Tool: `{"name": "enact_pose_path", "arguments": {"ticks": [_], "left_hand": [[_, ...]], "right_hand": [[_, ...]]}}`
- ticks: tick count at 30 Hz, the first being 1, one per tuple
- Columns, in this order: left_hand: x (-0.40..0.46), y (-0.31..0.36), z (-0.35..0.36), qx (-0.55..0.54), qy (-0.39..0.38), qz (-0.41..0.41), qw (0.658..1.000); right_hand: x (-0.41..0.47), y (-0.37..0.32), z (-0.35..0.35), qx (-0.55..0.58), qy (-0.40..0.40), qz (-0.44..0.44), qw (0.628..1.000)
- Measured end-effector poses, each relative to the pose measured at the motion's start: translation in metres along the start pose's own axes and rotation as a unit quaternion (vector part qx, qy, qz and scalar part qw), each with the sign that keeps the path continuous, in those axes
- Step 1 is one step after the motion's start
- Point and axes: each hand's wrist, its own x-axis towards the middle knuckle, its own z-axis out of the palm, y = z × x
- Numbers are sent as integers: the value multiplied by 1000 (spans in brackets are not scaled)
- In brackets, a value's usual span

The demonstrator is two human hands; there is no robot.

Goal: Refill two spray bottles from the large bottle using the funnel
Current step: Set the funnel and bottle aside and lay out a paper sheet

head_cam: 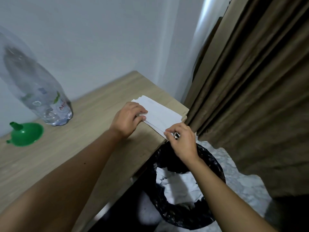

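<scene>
Nearest, a bin lined with a black plastic bag [215, 166] sits below the wooden table's [70, 148] right edge, crumpled paper inside; above it the right hand [181, 141] pinches the near corner of a white stack of paper sheets [160, 114], while the left hand [128, 118] presses flat on its left side, fingers together; sliding the stack clear without scattering seems wise; far left lie the green plastic funnel [27, 133], on its side, and the large clear plastic bottle [33, 84], upright; no spray bottles show.
</scene>
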Motion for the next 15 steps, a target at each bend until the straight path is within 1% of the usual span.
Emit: {"name": "enact_pose_path", "arguments": {"ticks": [5, 7, 11, 15], "left_hand": [[1, -8, 4, 11, -46, 25, 999], [0, -11, 5, 8, -49, 39, 998], [-3, -8, 4, 6, 5, 41, 999], [-3, -1, -4, 26, 15, 56, 998]], "right_hand": [[0, 3, 3, 4, 30, -22, 999], [1, 3, 3, 9, 30, -23, 999], [2, 2, 0, 13, 34, -23, 999], [10, -5, -7, 15, 69, -46, 996]]}}
